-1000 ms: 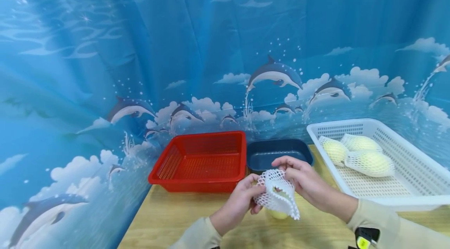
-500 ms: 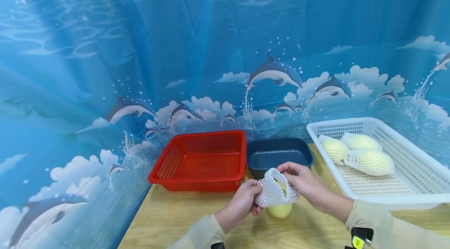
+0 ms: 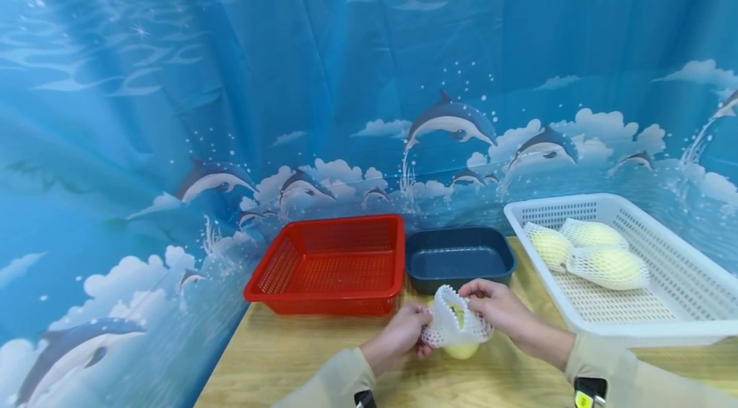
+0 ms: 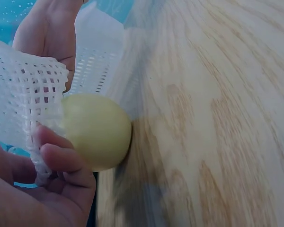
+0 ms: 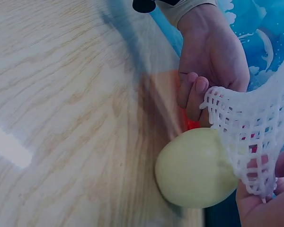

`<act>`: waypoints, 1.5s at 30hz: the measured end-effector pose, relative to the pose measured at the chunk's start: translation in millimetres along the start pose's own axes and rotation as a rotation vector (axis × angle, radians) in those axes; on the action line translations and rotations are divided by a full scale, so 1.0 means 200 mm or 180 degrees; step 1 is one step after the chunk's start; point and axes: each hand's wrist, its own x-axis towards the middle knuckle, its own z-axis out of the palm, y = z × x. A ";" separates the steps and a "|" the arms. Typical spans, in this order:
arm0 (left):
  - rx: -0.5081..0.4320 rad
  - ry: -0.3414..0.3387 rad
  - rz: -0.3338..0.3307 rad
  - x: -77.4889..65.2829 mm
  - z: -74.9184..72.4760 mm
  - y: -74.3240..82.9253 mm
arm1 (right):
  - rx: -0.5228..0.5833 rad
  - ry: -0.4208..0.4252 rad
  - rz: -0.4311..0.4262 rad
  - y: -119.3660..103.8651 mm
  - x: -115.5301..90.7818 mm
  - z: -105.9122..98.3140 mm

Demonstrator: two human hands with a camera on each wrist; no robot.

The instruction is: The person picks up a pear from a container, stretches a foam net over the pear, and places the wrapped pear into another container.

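Observation:
A pale yellow-green round fruit [image 3: 461, 351] rests on the wooden table, its upper part inside a white foam fruit net [image 3: 442, 321]. My left hand [image 3: 403, 330] pinches the net's left edge between thumb and fingers. On the other side, my right hand [image 3: 500, 309] pinches the right edge, so the net's mouth gapes between them. The left wrist view shows the fruit's smooth bare lower side [image 4: 102, 135] beside the left fingers [image 4: 61, 156]. From the right wrist view, the net [image 5: 248, 123] hangs over one side of the fruit [image 5: 194, 170].
A red basket [image 3: 328, 304] stands at the back left, with a dark blue basin [image 3: 426, 284] beside it. The white basket [image 3: 640, 331] on the right holds several fruits in foam nets [image 3: 608, 267]. A dolphin-print curtain [image 3: 369, 75] hangs behind the table.
My right hand has come down and its fingers have closed on the net's edge. The net's mouth, earlier tipped toward me, now stands up. Both hands have lowered slightly since half a second ago.

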 end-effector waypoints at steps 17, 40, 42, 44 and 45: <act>0.0461 -0.0075 -0.0059 0.03 0.02 -0.04 | -0.0197 -0.0076 0.0088 0.13 -0.01 -0.01; 0.0464 0.0045 -0.0120 0.06 0.02 -0.03 | 0.0316 -0.0487 0.0178 0.21 0.02 -0.03; 0.0572 0.0074 -0.0032 0.06 0.02 -0.02 | 0.0265 -0.0478 0.0189 0.21 0.02 -0.02; 0.0970 0.0165 0.0200 0.05 0.00 -0.02 | 0.0177 -0.0392 0.0188 0.21 0.02 -0.02; 0.1179 0.0208 0.0312 0.05 0.00 -0.01 | 0.0106 -0.0346 0.0147 0.21 0.02 -0.02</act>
